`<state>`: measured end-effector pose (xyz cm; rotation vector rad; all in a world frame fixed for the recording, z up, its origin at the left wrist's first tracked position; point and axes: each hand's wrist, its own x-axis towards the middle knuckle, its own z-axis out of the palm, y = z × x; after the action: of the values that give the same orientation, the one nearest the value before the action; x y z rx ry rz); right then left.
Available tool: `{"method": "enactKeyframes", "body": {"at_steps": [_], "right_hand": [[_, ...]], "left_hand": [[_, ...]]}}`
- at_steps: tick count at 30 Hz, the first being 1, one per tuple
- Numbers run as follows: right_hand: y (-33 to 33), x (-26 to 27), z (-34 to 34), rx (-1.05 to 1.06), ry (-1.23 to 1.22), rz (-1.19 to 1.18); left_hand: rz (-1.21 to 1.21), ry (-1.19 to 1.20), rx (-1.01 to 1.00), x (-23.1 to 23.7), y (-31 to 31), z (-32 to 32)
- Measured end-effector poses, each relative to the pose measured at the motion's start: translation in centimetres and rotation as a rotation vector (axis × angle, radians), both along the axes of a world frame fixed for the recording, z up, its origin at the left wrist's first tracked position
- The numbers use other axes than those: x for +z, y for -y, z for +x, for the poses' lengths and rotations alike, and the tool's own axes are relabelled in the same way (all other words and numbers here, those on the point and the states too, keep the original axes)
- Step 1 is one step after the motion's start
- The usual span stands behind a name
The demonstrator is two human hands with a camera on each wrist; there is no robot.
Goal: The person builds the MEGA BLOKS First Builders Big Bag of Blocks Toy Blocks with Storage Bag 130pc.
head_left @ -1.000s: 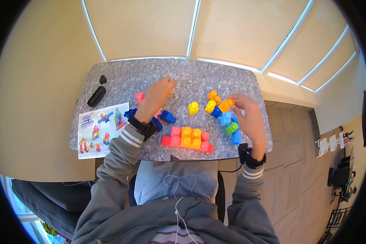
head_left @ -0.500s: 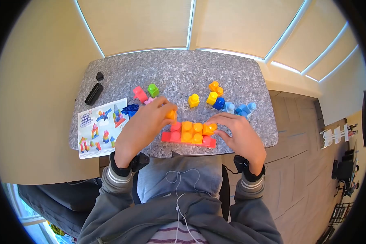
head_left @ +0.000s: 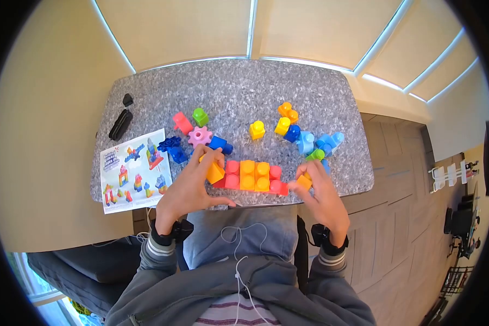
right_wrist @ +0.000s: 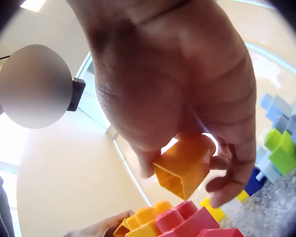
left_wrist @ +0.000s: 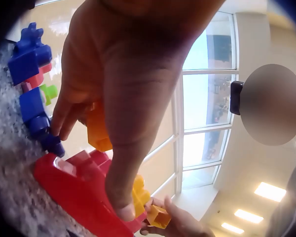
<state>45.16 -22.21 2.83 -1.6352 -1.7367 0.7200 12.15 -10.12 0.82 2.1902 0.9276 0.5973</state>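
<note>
A long red base (head_left: 280, 188) near the table's front edge carries pink blocks (head_left: 232, 175) and orange blocks (head_left: 255, 176) side by side. At its left end my left hand (head_left: 182, 190) holds another orange block (head_left: 215, 173) in its fingers. The left thumb is stretched out along the front, over the red base (left_wrist: 74, 197) in the left wrist view. Just off the right end, my right hand (head_left: 327, 205) pinches an orange block (head_left: 305, 182) between thumb and fingers. The right wrist view shows that orange block (right_wrist: 180, 170) tilted, its hollow underside visible.
Behind my left hand lie a pink gear (head_left: 200, 136), a green block (head_left: 200, 116) and blue blocks (head_left: 220, 144). Yellow blocks (head_left: 257, 130) and light blue pieces (head_left: 306, 142) lie farther right. A printed sheet (head_left: 130, 190) and a black case (head_left: 121, 125) occupy the left side.
My left hand came from the table's far side to the red base's left end with an orange block. My right hand brought its orange block over the right end, then drew it rightward and nearer.
</note>
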Motion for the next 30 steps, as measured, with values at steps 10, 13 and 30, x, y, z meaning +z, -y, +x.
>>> {"method": "enactKeyframes", "body": {"at_steps": [10,13,30], "right_hand": [[-1.9,-4.3,-1.1,0.044,-0.062,0.105],[-2.3,-4.2,-1.1,0.054,-0.038,0.123],[-3.3,-6.2,-0.1,0.047,-0.105,0.097]], "left_hand": [[0.094,0.153,0.001,-2.4,0.3,1.4],[0.030,0.148,0.005,-2.3,0.6,1.4],[-0.004,0.245,-0.028,-2.5,1.1,1.3]]}}
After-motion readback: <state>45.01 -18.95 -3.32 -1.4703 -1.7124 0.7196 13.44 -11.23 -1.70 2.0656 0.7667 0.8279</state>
